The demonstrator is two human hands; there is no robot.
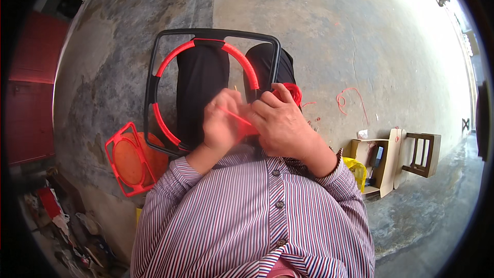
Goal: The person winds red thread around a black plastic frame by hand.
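A black rounded-square frame (pixel 231 33) with an inner ring (pixel 240 57) rests across my thighs. Red cord is wound tightly round stretches of that ring, with black parts between. At the ring's near right part, my right hand (pixel 288 126) has its fingers closed on it. A red coil of cord (pixel 294 92) shows just beyond its knuckles. My left hand (pixel 221 122), blurred by motion, is close beside it on the left. A taut red strand (pixel 235 116) runs between the two hands. How the left fingers are set cannot be made out.
Left of my lap, a red frame (pixel 133 158) leans by a round orange seat (pixel 154 152). On the right are a cardboard box (pixel 378 167), a yellow bag (pixel 356 172) and a small wooden stool (pixel 424 154). A loose red cord (pixel 355 92) lies on the concrete floor (pixel 319 31).
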